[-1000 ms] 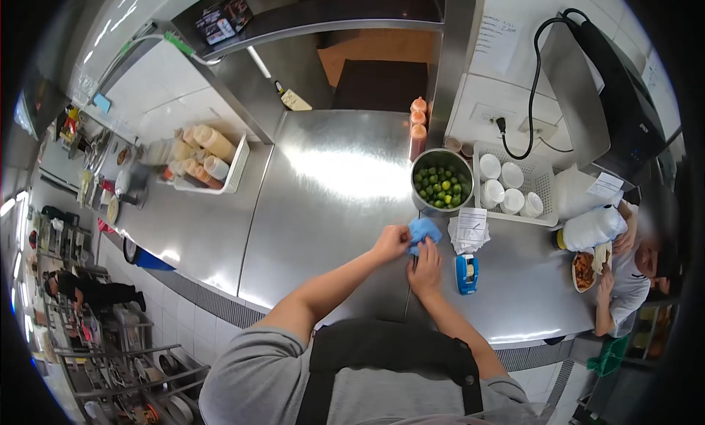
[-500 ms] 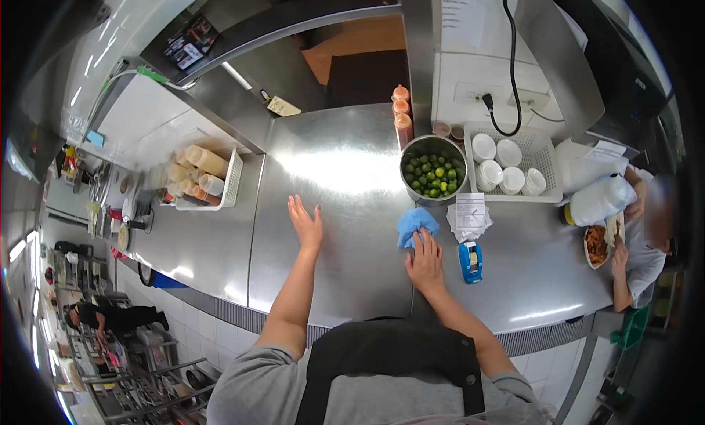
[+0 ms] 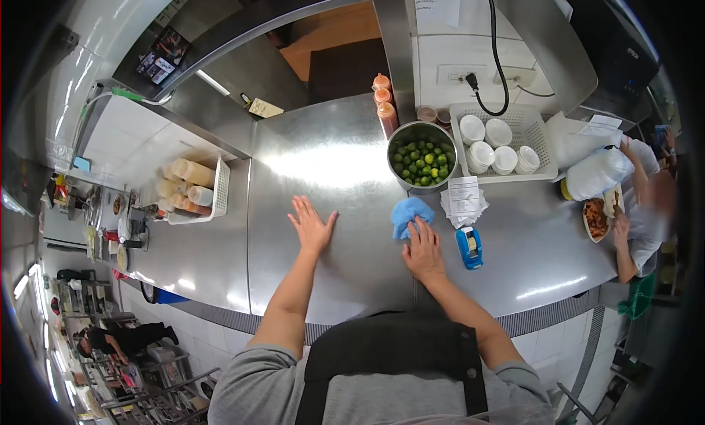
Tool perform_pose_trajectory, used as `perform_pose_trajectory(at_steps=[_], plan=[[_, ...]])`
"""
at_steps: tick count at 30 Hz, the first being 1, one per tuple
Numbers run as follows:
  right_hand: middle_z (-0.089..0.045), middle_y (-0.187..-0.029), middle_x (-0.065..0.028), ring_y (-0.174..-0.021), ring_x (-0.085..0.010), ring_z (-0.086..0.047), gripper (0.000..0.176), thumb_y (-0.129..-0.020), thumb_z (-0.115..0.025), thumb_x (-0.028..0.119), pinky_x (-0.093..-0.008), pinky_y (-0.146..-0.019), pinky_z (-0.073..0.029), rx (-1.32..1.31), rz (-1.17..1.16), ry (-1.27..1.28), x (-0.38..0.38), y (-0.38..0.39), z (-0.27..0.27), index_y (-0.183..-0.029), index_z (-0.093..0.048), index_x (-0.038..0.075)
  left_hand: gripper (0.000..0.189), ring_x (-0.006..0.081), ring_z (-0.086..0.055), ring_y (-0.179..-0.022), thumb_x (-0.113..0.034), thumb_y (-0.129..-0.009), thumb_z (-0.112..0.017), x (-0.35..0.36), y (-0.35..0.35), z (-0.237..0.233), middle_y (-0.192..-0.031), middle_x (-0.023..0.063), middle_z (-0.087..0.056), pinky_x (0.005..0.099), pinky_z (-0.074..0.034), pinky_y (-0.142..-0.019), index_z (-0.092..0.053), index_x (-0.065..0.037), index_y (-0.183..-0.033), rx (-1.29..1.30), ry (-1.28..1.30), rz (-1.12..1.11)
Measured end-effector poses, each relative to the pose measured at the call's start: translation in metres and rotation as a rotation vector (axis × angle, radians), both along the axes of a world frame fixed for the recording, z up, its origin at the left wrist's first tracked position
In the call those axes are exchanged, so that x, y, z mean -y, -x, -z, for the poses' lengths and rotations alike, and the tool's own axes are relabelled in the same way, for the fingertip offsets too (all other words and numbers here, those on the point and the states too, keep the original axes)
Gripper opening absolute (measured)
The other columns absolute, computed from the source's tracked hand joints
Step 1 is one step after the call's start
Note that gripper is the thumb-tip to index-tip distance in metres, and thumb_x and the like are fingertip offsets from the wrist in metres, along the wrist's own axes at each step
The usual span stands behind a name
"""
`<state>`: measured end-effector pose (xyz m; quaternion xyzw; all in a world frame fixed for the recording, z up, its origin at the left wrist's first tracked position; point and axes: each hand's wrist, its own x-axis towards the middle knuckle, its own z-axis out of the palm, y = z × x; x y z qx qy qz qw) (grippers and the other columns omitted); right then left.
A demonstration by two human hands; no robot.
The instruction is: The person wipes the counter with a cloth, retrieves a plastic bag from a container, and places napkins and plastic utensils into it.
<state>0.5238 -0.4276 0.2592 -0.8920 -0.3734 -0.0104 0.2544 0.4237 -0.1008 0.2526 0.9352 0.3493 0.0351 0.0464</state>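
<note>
My left hand [image 3: 312, 227] lies palm down over the steel counter [image 3: 345, 256], its fingers spread and nothing in them. To the right, my right hand [image 3: 424, 255] rests with its fingertips on the near edge of a crumpled blue cloth [image 3: 408, 213]. Those fingers look stretched out rather than wrapped round the cloth. Just behind the cloth stands a metal pot [image 3: 393, 174] of small green limes [image 3: 424, 161]. A stack of paper slips [image 3: 463, 199] and a blue tape dispenser [image 3: 469, 249] are right of my right hand.
Orange squeeze bottles [image 3: 385, 117] line the pass-through's edge. White cups [image 3: 481, 155] fill a white basket [image 3: 541, 135] at back right. Another basket [image 3: 222, 190] holds sauce bottles [image 3: 192, 174] on the left. At far right, a person's hand [image 3: 620, 223] is beside a dish of food [image 3: 595, 218].
My left hand has turned from tilted to flat, with its fingers spread wider. My right hand stays at the blue cloth. The whole view has shifted slightly.
</note>
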Motion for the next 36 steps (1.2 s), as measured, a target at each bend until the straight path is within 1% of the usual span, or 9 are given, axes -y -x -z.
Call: perform_pose_trajectory(at_steps=[4, 10, 16, 19, 22, 25, 28, 32, 36], plan=[[-0.041, -0.153, -0.0194, -0.140, -0.0343, -0.041, 0.064, -0.086, -0.065, 0.023, -0.0501, -0.112, -0.035, 0.003, 0.009, -0.004, -0.005, -0.001, 0.001, -0.143, -0.047, 0.000, 0.122, 0.0394, 0.008, -0.156, -0.078, -0.087, -0.051, -0.019, 0.000, -0.012, -0.168, 0.0225, 0.010, 0.0645, 0.002, -0.121, 0.006, 0.002, -0.160, 0.159, -0.129, -0.038], [-0.041, -0.153, -0.0202, -0.140, -0.0345, -0.042, 0.063, -0.086, -0.065, 0.022, -0.0500, -0.111, -0.035, 0.009, -0.007, -0.009, -0.003, -0.001, -0.001, -0.142, -0.047, 0.000, 0.125, 0.0381, 0.012, -0.156, -0.078, -0.084, -0.056, -0.044, 0.002, -0.019, -0.168, 0.0221, 0.013, 0.0635, 0.005, -0.121, 0.010, -0.006, -0.161, 0.101, -0.140, -0.072], [-0.042, -0.152, -0.0207, -0.139, -0.0350, -0.042, 0.063, -0.086, -0.065, 0.022, -0.0499, -0.111, -0.036, 0.011, -0.006, 0.004, -0.003, 0.000, -0.004, -0.142, -0.047, 0.000, 0.127, 0.0393, 0.009, -0.156, -0.069, -0.081, -0.068, -0.041, 0.004, -0.001, -0.168, 0.0207, 0.010, 0.0628, 0.004, -0.122, 0.008, -0.009, -0.162, 0.256, -0.131, -0.066], [-0.042, -0.152, -0.0207, -0.139, -0.0352, -0.043, 0.063, -0.086, -0.065, 0.022, -0.0499, -0.111, -0.036, 0.022, -0.012, 0.015, -0.003, 0.001, -0.005, -0.142, -0.047, 0.000, 0.122, 0.0407, 0.001, -0.155, -0.062, -0.082, -0.072, -0.039, 0.003, -0.003, -0.168, 0.0189, 0.007, 0.0589, -0.007, -0.124, 0.004, -0.011, -0.163, 0.249, -0.143, -0.101], [-0.042, -0.152, -0.0206, -0.139, -0.0352, -0.043, 0.064, -0.085, -0.066, 0.022, -0.0499, -0.111, -0.037, 0.034, -0.013, 0.005, -0.003, -0.001, -0.003, -0.142, -0.047, 0.000, 0.121, 0.0417, -0.005, -0.155, -0.054, -0.081, -0.077, -0.039, 0.003, -0.008, -0.168, 0.0189, 0.006, 0.0520, -0.021, -0.124, 0.003, -0.014, -0.163, 0.358, 0.060, -0.071], [-0.042, -0.152, -0.0204, -0.139, -0.0352, -0.043, 0.065, -0.085, -0.066, 0.022, -0.0506, -0.110, -0.037, 0.038, -0.020, -0.004, -0.003, 0.000, -0.003, -0.143, -0.047, 0.001, 0.122, 0.0434, -0.010, -0.153, -0.043, -0.080, -0.082, -0.034, 0.001, -0.013, -0.168, 0.0195, 0.003, 0.0463, -0.029, -0.123, 0.003, -0.015, -0.163, 0.367, 0.001, -0.076], [-0.041, -0.153, -0.0198, -0.138, -0.0349, -0.044, 0.065, -0.085, -0.066, 0.024, -0.0518, -0.109, -0.038, 0.055, -0.022, -0.005, -0.004, 0.001, 0.008, -0.143, -0.046, 0.001, 0.119, 0.0419, -0.009, -0.154, -0.043, -0.081, -0.081, -0.030, 0.002, -0.025, -0.168, 0.0194, 0.006, 0.0467, -0.025, -0.124, 0.001, -0.012, -0.163, 0.362, 0.099, -0.086], [-0.040, -0.153, -0.0188, -0.138, -0.0341, -0.042, 0.062, -0.088, -0.062, 0.028, -0.0526, -0.109, -0.038, 0.083, 0.016, 0.042, 0.000, 0.004, 0.011, -0.142, -0.048, 0.002, 0.113, 0.0398, -0.010, -0.155, -0.034, -0.081, -0.082, -0.031, 0.005, -0.019, -0.168, 0.0214, 0.001, 0.0447, -0.022, -0.125, -0.008, -0.010, -0.163, 0.463, 0.114, -0.003], [-0.043, -0.152, -0.0182, -0.139, -0.0315, -0.042, 0.060, -0.089, -0.060, 0.028, -0.0497, -0.110, -0.037, 0.068, 0.032, -0.044, 0.003, 0.005, 0.008, -0.142, -0.049, 0.002, 0.109, 0.0409, -0.015, -0.154, -0.039, -0.085, -0.078, -0.032, 0.005, -0.010, -0.168, 0.0215, 0.001, 0.0470, -0.025, -0.123, -0.007, -0.011, -0.163, 0.456, 0.086, -0.028]])
